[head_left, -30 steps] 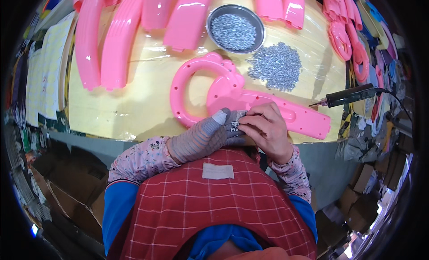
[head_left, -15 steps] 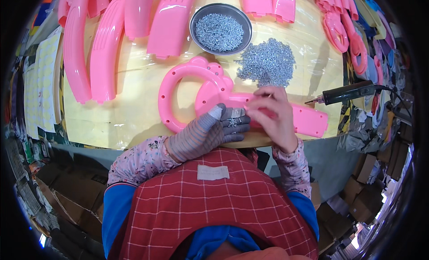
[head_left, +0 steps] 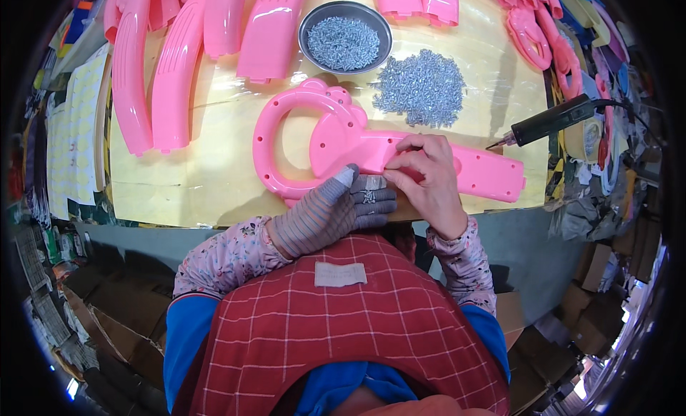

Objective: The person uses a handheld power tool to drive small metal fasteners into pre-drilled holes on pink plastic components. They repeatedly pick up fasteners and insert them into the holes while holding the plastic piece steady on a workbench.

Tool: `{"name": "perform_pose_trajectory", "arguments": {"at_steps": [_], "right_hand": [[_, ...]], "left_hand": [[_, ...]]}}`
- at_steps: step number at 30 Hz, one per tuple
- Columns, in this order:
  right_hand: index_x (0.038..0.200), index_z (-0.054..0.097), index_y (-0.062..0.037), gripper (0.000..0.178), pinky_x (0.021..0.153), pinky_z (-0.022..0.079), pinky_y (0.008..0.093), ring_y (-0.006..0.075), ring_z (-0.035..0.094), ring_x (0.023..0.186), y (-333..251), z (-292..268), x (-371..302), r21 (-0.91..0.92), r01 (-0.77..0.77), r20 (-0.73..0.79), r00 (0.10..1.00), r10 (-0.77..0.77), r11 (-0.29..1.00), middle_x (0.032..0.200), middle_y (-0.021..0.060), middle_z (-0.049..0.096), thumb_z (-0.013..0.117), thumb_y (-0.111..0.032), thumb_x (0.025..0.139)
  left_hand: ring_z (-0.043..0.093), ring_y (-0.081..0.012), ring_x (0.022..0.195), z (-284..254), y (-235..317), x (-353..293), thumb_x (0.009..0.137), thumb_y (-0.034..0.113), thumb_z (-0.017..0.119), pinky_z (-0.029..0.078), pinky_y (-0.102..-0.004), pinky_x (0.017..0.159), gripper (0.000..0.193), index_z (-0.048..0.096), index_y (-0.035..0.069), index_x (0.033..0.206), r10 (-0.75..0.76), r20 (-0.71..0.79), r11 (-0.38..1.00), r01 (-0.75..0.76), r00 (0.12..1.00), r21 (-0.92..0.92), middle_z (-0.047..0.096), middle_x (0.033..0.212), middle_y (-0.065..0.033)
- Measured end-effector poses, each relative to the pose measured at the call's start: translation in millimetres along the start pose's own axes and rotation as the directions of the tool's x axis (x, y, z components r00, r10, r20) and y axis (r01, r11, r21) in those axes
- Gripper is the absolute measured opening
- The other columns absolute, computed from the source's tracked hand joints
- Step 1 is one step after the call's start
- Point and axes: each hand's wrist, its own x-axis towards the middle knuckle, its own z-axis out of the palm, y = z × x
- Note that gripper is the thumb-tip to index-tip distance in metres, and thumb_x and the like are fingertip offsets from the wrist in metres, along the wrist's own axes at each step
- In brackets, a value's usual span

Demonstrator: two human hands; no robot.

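Note:
A pink plastic housing [head_left: 486, 174] with a ring at one end and a long straight handle lies across the table in front of me, screw holes dotting its face. My left hand [head_left: 325, 212], in a striped grey glove, is palm up by its near edge, with several small silver screws [head_left: 369, 196] cradled on the bent fingers. My right hand [head_left: 426, 179] is bare; its thumb and fingertips are pinched together against the housing, between ring and handle. Whatever is between those fingertips is hidden.
Beyond the housing, loose screws [head_left: 420, 87] lie heaped beside a round metal bowl [head_left: 308, 53] of more screws. An electric screwdriver [head_left: 550, 123] rests at the right, its tip near the handle. Curved pink parts [head_left: 171, 105] fill the far left; pink loop-shaped parts [head_left: 529, 41] lie far right.
My right hand has gone from loosely curled above the housing to pinching down at its surface. The left hand stays nearly still with its screws. The whole view has shifted slightly.

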Motion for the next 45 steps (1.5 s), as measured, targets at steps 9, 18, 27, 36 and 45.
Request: {"name": "perform_pose_trajectory", "arguments": {"at_steps": [9,18,27,36,45], "right_hand": [[0.089,0.075,-0.0090,0.019,0.085,0.046,0.0383,0.0261,0.057,0.099,8,-35,-20,0.004,0.086,-0.007,0.996,-0.086,0.996,0.105,0.0033,0.065,0.082,-0.008,0.072],[0.093,0.074,-0.0060,0.013,0.086,0.047,0.0374,0.0259,0.056,0.099,41,-47,-7,-0.023,-0.172,-0.093,0.981,0.169,0.985,0.101,0.0061,0.064,0.077,-0.006,0.080],[0.089,0.077,-0.0071,0.017,0.090,0.045,0.0365,0.0248,0.057,0.103,23,-54,-41,0.002,-0.165,-0.044,0.985,0.165,0.986,0.103,0.0048,0.065,0.083,-0.007,0.073],[0.087,0.077,-0.0117,0.016,0.094,0.041,0.0399,0.0262,0.055,0.105,16,-58,-52,0.066,-0.070,-0.047,0.996,0.073,0.995,0.108,0.0035,0.064,0.083,-0.012,0.072],[0.085,0.073,-0.0070,0.011,0.091,0.042,0.0383,0.0277,0.054,0.103,44,-93,-56,-0.045,-0.279,-0.284,0.924,0.255,0.959,0.105,0.0059,0.063,0.079,-0.009,0.076]], "left_hand": [[0.052,-0.0263,0.134,37,12,51,0.100,0.064,0.046,0.037,-0.0423,0.118,0.084,0.037,-0.002,0.151,-0.046,0.210,0.996,0.028,0.977,0.085,0.052,0.145,-0.0158],[0.048,-0.0293,0.138,32,12,57,0.102,0.062,0.043,0.039,-0.0444,0.114,0.077,0.040,0.001,0.149,-0.113,0.007,0.984,0.111,0.994,0.137,0.049,0.148,-0.0194],[0.053,-0.0272,0.131,29,-3,40,0.104,0.054,0.046,0.043,-0.0435,0.110,0.065,0.046,0.001,0.143,-0.148,0.067,0.984,0.140,0.987,0.106,0.054,0.140,-0.0163],[0.056,-0.0206,0.123,37,-12,55,0.106,0.050,0.047,0.045,-0.0385,0.109,0.057,0.051,0.004,0.138,-0.158,0.125,0.983,0.145,0.979,0.109,0.058,0.133,-0.0106],[0.052,-0.0287,0.131,70,-11,104,0.107,0.050,0.044,0.042,-0.0401,0.112,0.065,0.042,-0.001,0.147,-0.170,0.065,0.972,0.157,0.983,0.174,0.050,0.143,-0.0161]]}}
